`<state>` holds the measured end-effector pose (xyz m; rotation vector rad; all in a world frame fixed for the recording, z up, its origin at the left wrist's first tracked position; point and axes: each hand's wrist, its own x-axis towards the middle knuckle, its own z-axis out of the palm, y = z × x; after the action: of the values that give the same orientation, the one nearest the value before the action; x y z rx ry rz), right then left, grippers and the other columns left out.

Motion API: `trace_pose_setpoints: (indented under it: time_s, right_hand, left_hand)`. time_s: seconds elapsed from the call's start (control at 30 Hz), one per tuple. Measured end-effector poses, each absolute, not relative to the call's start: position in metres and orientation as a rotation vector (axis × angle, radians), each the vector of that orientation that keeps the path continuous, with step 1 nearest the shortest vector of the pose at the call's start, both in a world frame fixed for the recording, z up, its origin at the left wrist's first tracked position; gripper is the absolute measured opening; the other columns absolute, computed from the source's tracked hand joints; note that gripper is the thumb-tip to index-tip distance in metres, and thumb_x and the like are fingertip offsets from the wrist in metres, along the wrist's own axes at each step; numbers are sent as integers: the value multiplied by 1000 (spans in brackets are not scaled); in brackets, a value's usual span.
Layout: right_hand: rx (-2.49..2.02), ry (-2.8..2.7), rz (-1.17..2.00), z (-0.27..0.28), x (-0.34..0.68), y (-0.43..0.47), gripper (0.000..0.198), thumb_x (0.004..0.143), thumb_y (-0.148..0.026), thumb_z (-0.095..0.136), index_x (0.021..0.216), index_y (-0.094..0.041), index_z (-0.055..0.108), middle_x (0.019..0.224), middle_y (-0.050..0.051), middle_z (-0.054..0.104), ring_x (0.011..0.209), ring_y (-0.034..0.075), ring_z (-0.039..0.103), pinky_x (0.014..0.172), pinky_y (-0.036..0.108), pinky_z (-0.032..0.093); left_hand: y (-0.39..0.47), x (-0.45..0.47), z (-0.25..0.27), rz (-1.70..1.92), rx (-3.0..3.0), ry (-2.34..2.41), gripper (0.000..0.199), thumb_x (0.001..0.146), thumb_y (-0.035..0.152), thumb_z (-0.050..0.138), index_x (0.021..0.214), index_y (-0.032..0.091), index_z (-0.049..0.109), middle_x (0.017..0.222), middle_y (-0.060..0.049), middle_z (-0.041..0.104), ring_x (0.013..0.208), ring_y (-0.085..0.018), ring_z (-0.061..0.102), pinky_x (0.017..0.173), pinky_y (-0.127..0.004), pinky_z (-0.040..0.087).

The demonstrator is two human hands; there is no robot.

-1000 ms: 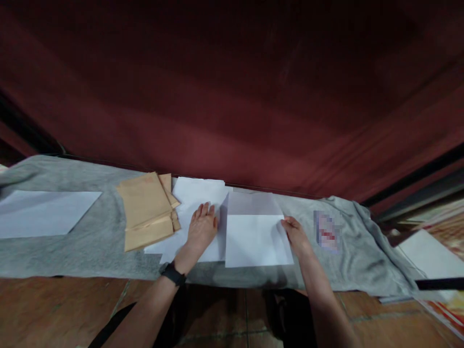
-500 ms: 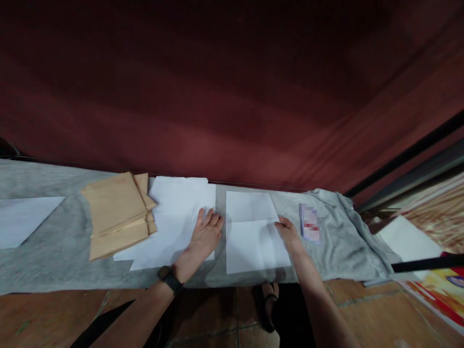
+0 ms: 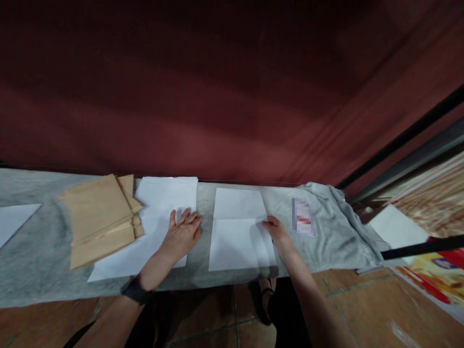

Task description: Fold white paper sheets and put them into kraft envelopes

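My left hand (image 3: 183,232) lies with spread fingers on a stack of white paper (image 3: 155,203), near its right edge. A dark watch sits on that wrist. My right hand (image 3: 276,229) pinches the right edge of a separate white sheet (image 3: 241,244) between thumb and fingers, at a crease running across the sheet. This sheet lies flat on the grey cloth (image 3: 203,270). Brown envelopes (image 3: 101,208) are piled on the left part of the white stack, covering some of it.
A small blurred packet (image 3: 303,217) lies right of my right hand. Another white sheet (image 3: 16,220) is at the far left. A dark red wall (image 3: 217,121) rises behind the cloth. At right are dark bars (image 3: 420,250) and a colourful printed package (image 3: 438,275).
The view has shifted, so most things appear further left. My left hand and the white stack have moved left from the creased sheet, widening the gap. My right hand keeps its edge grip.
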<state>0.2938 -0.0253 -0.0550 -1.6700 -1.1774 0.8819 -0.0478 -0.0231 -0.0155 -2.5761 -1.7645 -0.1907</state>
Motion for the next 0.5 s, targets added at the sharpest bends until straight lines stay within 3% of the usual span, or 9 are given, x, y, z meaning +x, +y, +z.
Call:
trace_pose_setpoints:
  time_s: [0.07,0.17,0.27,0.37,0.43,0.5]
  right_hand:
    - [-1671,-1204,902,-58,292,-24,31,69,-50,61,77,-21,65,60,0,65,56,18,58,53,29,44]
    - [-1699,-1251,872,-60,290,-23,29,72,-48,62,79,-20,65,62,1,64,59,20,60,54,30,46]
    - [-1748,-1307,759,-59,288,-26,29,79,-46,59,91,-21,67,67,4,65,64,23,63,60,35,51]
    - [-1792,-1367,516,-55,281,-31,41,87,-42,54,119,-19,65,98,13,70,94,30,67,85,47,55]
    - [-1779,-1440,377,-53,270,-33,50,91,-40,51,133,-14,59,126,19,64,122,33,58,105,55,47]
    - [-1705,-1639,257,-54,253,-32,50,100,-38,40,140,-12,56,141,20,59,134,30,52,114,52,43]
  left_hand:
    - [-23,-36,-18,-289,-2586,-1716,42,97,18,43,132,14,65,148,-17,58,144,-33,48,124,-64,21]
    - [-22,-8,-23,-445,-2657,-1690,44,99,21,41,137,11,61,148,-18,58,138,-28,55,121,-50,37]
    - [-22,20,-31,-476,-2685,-1714,47,101,30,45,141,10,58,156,-18,49,144,-30,48,120,-47,40]
    - [-24,38,-39,-467,-2694,-1665,49,103,34,42,144,12,55,159,-15,46,150,-31,39,124,-51,33]
    - [-26,46,-44,-464,-2696,-1615,50,104,33,37,147,12,52,160,-14,44,152,-29,36,126,-51,29]
    - [-26,52,-49,-445,-2690,-1584,52,104,32,34,150,10,49,162,-14,42,152,-28,35,127,-50,26]
